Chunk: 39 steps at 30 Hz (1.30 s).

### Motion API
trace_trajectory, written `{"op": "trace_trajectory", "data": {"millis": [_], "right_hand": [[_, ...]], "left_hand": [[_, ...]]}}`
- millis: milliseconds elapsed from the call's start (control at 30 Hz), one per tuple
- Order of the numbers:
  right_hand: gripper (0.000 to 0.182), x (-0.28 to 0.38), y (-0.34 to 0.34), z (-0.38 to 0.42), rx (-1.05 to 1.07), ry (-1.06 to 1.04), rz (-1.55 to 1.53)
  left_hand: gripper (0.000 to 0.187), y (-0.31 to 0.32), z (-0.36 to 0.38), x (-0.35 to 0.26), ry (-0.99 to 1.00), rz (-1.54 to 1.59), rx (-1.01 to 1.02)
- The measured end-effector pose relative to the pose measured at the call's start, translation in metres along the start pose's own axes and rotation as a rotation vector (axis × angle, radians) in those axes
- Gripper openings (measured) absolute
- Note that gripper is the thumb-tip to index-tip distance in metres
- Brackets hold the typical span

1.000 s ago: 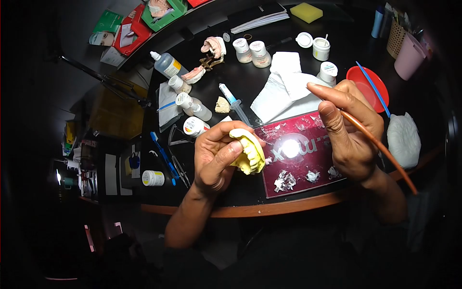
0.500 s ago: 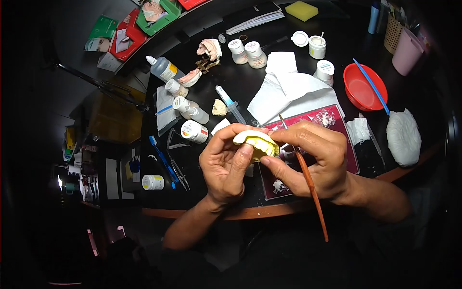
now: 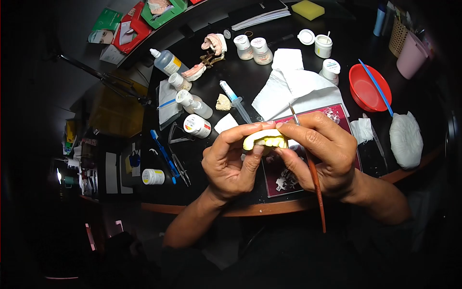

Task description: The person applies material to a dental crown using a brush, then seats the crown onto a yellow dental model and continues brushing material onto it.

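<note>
Between both hands, over the front edge of a dark red tray (image 3: 353, 144), is a yellow dental mold (image 3: 264, 139) with tooth shapes showing. My left hand (image 3: 231, 161) pinches its left side, thumb in front and fingers behind. The fingertips of my right hand (image 3: 325, 154) grip its right end. A brush with a reddish-brown handle (image 3: 316, 190) is also held in my right hand, its tip pointing up past the index finger. White scraps (image 3: 286, 179) lie on the tray below the hands.
Behind the tray lie white tissues (image 3: 301, 91) and a syringe (image 3: 236, 102). Several jars and bottles stand at the left, near a pink jaw model (image 3: 214, 43). To the right are a red bowl (image 3: 356, 86) and a white wrapped bundle (image 3: 405, 140).
Both hands and the yellow mold have shifted slightly right in view and the mold has turned a little. The brush is now more upright. The whole view has shifted slightly.
</note>
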State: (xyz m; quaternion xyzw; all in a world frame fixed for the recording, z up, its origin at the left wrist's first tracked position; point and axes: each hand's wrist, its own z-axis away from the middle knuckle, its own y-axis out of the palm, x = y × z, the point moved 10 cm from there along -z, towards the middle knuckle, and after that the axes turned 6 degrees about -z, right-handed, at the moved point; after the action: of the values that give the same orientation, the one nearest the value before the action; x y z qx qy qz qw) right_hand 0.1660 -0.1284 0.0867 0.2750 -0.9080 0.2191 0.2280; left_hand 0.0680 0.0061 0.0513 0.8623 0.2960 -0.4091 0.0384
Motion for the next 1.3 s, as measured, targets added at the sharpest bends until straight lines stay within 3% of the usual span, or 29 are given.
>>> {"op": "trace_trajectory", "data": {"millis": [667, 1300], "right_hand": [[0.036, -0.002, 0.007, -0.002, 0.115, -0.056, 0.048], [0.036, 0.005, 0.010, -0.006, 0.168, -0.131, 0.044]], "left_hand": [[0.038, 0.009, 0.002, 0.000, -0.038, -0.283, 0.167], [0.037, 0.011, 0.002, -0.017, 0.147, -0.381, 0.136]]}}
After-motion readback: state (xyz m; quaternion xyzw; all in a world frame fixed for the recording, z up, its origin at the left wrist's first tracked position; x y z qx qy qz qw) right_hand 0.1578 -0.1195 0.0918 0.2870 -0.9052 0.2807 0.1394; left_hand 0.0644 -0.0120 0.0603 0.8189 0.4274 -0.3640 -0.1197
